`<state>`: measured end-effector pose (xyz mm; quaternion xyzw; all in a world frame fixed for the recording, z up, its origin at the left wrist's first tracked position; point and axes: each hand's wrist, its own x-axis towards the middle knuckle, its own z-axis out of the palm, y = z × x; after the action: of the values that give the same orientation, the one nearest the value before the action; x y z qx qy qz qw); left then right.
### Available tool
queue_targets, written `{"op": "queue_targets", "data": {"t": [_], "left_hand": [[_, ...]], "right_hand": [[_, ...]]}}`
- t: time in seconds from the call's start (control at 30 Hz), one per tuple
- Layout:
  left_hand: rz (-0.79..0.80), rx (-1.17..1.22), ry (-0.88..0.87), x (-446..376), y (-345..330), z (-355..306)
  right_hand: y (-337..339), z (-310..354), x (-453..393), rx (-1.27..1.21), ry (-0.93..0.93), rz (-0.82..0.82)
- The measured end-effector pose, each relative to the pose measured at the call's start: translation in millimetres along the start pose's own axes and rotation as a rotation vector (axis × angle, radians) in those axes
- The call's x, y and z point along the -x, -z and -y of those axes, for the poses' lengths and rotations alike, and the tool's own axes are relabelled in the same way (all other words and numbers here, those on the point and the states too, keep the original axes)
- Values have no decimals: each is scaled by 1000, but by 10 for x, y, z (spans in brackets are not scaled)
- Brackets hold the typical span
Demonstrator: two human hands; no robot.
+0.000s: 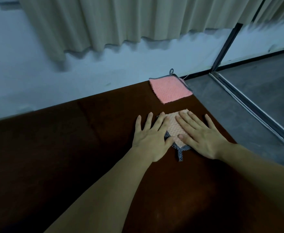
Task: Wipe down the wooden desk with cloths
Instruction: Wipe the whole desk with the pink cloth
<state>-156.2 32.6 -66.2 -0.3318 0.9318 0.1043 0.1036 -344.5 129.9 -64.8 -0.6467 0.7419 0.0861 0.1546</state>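
A pale pink cloth (pixel 174 129) with dark dotted trim lies flat on the dark wooden desk (pixel 62 148) near its right edge. My left hand (pixel 152 137) presses on the cloth's left part with straight spread fingers. My right hand (pixel 200 137) lies flat over its right part, fingers straight. A second, brighter pink cloth (pixel 170 89) with a hanging loop rests at the desk's far right corner, untouched.
The desk's right edge drops to a grey floor (pixel 238 115). A pale wall (pixel 104 68) with beige curtains (pixel 121 22) runs behind the desk. A dark metal frame (pixel 227 46) with floor rails stands at the right.
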Motion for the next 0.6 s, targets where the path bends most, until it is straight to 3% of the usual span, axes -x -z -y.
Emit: {"op": "queue_targets", "data": {"t": [0.43, 0.6], "left_hand": [[-27, 97, -7, -209, 169, 245], [-57, 46, 81, -57, 204, 751]], "right_hand": [[150, -301, -252, 16, -16, 4], [338, -123, -401, -123, -55, -215]]}}
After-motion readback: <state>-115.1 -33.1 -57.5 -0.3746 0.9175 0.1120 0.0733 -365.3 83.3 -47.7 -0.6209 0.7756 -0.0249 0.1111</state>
